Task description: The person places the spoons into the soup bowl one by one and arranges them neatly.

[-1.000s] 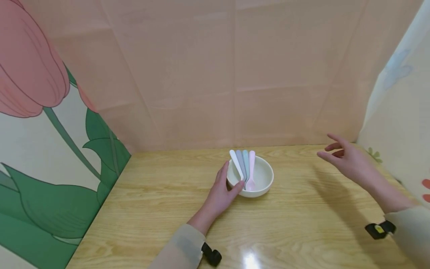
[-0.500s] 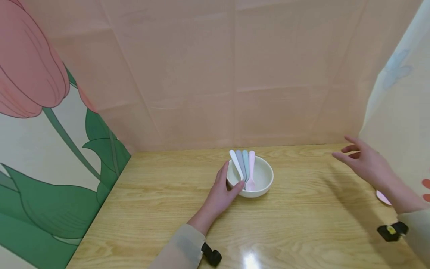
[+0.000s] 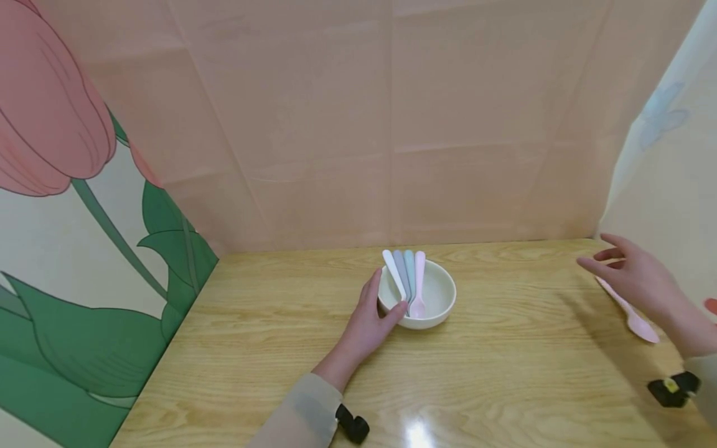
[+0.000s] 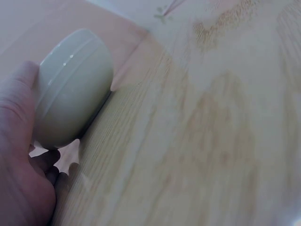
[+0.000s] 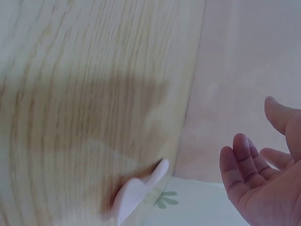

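Note:
In the head view my left hand [image 3: 366, 325] grips the left side of a white bowl [image 3: 441, 292], thumb at the near rim. The left wrist view shows the bowl's [image 4: 77, 89] outer wall against the hand. Several small spoons lean inside it: a white spoon [image 3: 394, 272], a grey-purple one, a light-blue spoon [image 3: 410, 267] and a pink spoon [image 3: 419, 280]. Another pink spoon [image 3: 640, 326] lies on the table at the right. My right hand [image 3: 644, 280] hovers over its handle end with loosely bent fingers and nothing in them; in the right wrist view this spoon [image 5: 131, 200] sits apart from the hand.
The wooden table [image 3: 493, 373] ends at a plain pinkish backdrop [image 3: 336, 124]. A flower-printed sheet [image 3: 112, 261] stands at the left, a pale printed sheet [image 3: 672, 205] at the right, close to the right hand.
My right hand has moved right and slightly down, uncovering the pink spoon on the table. The left hand and the bowl have stayed put.

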{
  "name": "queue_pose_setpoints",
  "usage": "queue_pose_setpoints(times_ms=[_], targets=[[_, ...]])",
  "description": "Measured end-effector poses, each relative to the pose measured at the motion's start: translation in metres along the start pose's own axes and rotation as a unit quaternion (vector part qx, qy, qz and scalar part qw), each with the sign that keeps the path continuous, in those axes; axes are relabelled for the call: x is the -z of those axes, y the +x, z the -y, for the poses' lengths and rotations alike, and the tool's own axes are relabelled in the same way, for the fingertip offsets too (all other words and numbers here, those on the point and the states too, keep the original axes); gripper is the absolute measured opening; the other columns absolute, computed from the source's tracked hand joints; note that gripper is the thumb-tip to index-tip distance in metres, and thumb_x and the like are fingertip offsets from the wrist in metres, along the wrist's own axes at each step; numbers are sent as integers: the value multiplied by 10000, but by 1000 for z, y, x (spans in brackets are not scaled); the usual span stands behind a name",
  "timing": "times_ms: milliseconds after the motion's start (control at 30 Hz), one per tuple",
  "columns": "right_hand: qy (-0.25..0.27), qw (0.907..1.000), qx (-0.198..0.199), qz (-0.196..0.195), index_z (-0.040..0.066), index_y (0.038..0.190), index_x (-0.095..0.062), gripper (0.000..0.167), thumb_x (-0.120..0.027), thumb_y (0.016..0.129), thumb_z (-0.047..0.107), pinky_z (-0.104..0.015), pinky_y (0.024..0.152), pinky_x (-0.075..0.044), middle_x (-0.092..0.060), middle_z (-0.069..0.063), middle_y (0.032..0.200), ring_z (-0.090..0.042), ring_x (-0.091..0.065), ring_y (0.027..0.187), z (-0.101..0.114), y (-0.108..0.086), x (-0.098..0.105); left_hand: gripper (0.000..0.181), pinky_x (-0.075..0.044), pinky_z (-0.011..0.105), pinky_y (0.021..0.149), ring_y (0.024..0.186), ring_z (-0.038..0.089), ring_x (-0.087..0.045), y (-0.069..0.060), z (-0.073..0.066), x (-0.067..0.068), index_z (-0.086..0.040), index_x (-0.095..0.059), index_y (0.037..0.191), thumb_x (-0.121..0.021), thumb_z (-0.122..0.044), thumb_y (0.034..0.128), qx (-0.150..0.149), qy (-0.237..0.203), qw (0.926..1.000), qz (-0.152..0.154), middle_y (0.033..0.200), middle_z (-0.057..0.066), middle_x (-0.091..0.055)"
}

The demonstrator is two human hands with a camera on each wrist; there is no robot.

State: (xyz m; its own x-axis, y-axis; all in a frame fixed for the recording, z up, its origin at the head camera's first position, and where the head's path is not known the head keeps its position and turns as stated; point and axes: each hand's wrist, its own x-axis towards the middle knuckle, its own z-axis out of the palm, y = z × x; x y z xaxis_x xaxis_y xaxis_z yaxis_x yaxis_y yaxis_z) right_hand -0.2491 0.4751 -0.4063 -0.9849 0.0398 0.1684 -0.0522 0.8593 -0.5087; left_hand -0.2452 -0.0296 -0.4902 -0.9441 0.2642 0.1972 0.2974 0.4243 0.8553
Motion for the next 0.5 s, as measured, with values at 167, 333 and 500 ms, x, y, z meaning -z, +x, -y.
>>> queue_pose_setpoints(times_ms=[167,333,500], targets=[[-42,9999,-153,-33,-171,1667,-126,928,-592,1146,440,-749,877,-462,-501,-464,1411,-676,-499,1242,-12,0,2,970,-288,554,1296,1618,317,-316,0,0,0,-249,-132,1794,-671,-592,1064,4,-38,10000,-19,1813,86,-228],[-17,9997,-243,-5,-175,1662,-132,932,-593,1143,447,-749,883,-442,-508,-471,1401,-678,-495,1221,-25,-1,3,968,-295,549,1295,1615,310,-322,0,1,0,-253,-129,1794,-669,-592,1065,-42,-18,10000,-11,1815,74,-225],[-44,9997,-244,-3,-181,1656,-149,954,-607,1132,472,-751,886,-436,-537,-469,1377,-677,-509,1200,-34,1,3,967,-295,546,1295,1616,306,-320,0,2,-1,-256,-128,1794,-670,-588,1066,-61,-24,10000,-11,1817,66,-219]])
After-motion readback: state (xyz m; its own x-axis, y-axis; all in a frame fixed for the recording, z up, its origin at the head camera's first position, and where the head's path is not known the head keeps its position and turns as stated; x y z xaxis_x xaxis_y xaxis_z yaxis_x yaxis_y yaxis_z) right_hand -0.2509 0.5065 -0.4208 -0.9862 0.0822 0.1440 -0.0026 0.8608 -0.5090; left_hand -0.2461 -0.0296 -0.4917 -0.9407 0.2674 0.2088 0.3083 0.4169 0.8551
